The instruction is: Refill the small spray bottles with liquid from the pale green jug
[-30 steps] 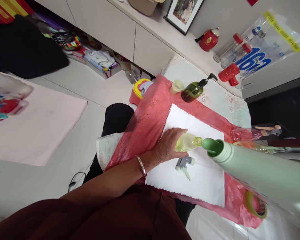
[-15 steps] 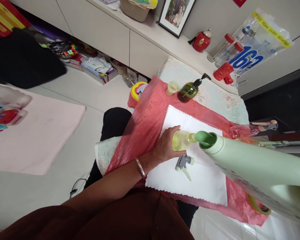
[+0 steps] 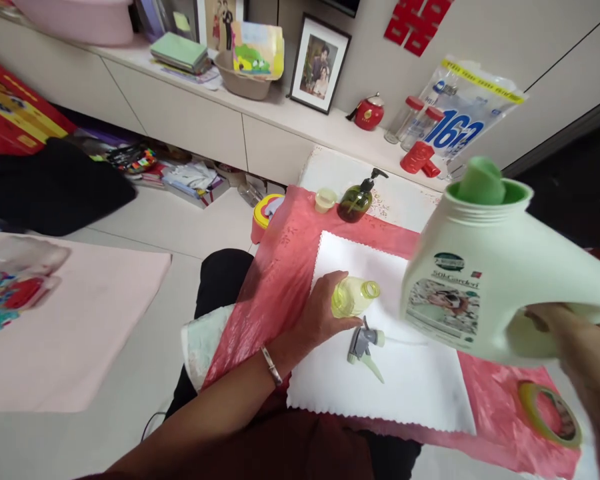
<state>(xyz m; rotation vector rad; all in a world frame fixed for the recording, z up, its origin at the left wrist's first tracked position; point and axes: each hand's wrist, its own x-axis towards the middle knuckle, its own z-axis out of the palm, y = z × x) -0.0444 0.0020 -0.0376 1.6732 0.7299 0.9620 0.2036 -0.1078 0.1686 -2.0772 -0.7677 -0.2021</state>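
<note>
My left hand (image 3: 325, 305) is wrapped round a small clear spray bottle (image 3: 351, 297) of yellowish liquid, whose open neck tilts to the right. In my right hand (image 3: 563, 327), blurred at the right edge, is the handle of a large pale green detergent jug (image 3: 485, 257). The jug is nearly upright, uncapped, with a green spout in its mouth, and stands apart from the bottle. A grey trigger spray head (image 3: 364, 343) lies just below the bottle on a white scalloped cloth (image 3: 405, 393), its thin tube pointing right.
Red plastic sheeting (image 3: 275, 267) covers the small table under the cloth. Behind are a green pump bottle (image 3: 356, 202) and a small cup (image 3: 325, 199). A tape roll (image 3: 549, 413) lies at the right. A pink-covered table (image 3: 105, 300) stands at the left.
The jug has swung from lying tilted with its spout at the bottle's mouth to nearly upright, away to the right. My view has shifted upward; my left hand still holds the bottle.
</note>
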